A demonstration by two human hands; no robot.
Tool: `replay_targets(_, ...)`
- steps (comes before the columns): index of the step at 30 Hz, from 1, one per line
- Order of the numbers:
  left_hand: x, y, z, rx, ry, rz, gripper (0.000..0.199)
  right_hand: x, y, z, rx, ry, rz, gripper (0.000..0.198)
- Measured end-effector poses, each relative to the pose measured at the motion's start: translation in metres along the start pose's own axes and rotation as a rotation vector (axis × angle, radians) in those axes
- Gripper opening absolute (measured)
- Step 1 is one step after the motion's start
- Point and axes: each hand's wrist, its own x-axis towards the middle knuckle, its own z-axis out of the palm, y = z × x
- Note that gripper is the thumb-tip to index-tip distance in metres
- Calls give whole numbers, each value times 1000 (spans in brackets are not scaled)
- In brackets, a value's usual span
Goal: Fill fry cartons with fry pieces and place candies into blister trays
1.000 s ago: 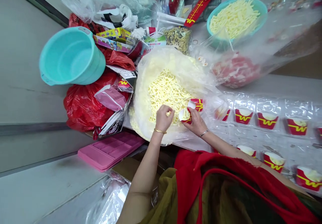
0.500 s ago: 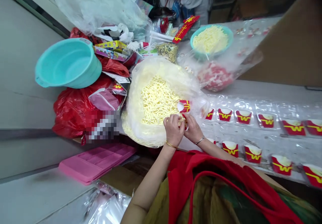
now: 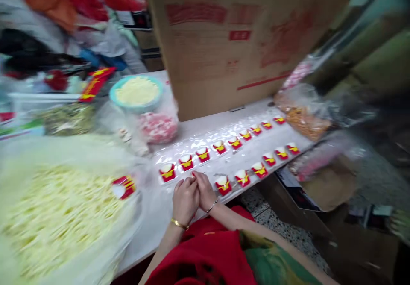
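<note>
My left hand point(image 3: 185, 201) and my right hand point(image 3: 206, 192) are pressed together, fingers closed, above the near edge of the white table point(image 3: 150, 238). A speck of red shows at their fingertips; the small red fry carton between them is otherwise hidden. Just beyond my hands stands a far row of red-and-yellow fry cartons point(image 3: 167, 172) in clear plastic trays. A nearer row, beginning with another fry carton point(image 3: 223, 185), runs off to the right. On the left, an open clear bag point(image 3: 131, 233) holds pale yellow fry-like sticks point(image 3: 64, 216), with one loose carton point(image 3: 124, 187) on its right side.
Behind the rows rises a big cardboard box point(image 3: 224, 63). A turquoise bowl point(image 3: 112, 101) of pale sticks and a bag of pink-and-white pieces point(image 3: 158, 127) stand back left. A bag of orange pieces point(image 3: 304, 120) lies at the table's far right end.
The view has swung right. My hands, still together, have moved from the edge of the bag of sticks to beside the carton rows.
</note>
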Motion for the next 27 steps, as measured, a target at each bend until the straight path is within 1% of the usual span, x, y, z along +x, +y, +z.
replay_targets(2,36,33,25,-19,-109,68,30,1,34,-39,-30,72,54,51)
replay_targets(4,72,73,57,-23,-210,147,29,-2,73,-85,-45,140,118,51)
replay_targets(7,131,146,115,-54,-319,299,26,-8,141,-162,-73,269,224,50)
replay_targets(10,196,226,181,-142,-398,457,22,-11,214,-247,-102,392,301,52)
replay_targets(13,263,307,248,-245,-426,541,18,-10,289,-335,-154,479,339,60)
replay_targets(15,307,355,290,-312,-392,533,17,-10,339,-391,-212,551,395,68)
replay_targets(16,327,377,310,-340,-369,520,17,-12,364,-416,-241,602,444,72)
replay_targets(18,365,415,350,-376,-339,504,18,-17,414,-459,-318,686,546,74)
replay_targets(19,381,431,370,-378,-341,508,18,-21,437,-477,-385,702,582,73)
replay_targets(20,396,445,388,-362,-357,522,18,-24,458,-491,-471,690,605,74)
replay_targets(22,418,466,423,-297,-416,552,19,-29,493,-511,-659,605,638,74)
replay_targets(24,432,479,452,-223,-487,562,22,-29,517,-521,-793,494,675,73)
replay_targets(27,441,483,485,-173,-597,578,21,-22,535,-522,-857,374,716,68)
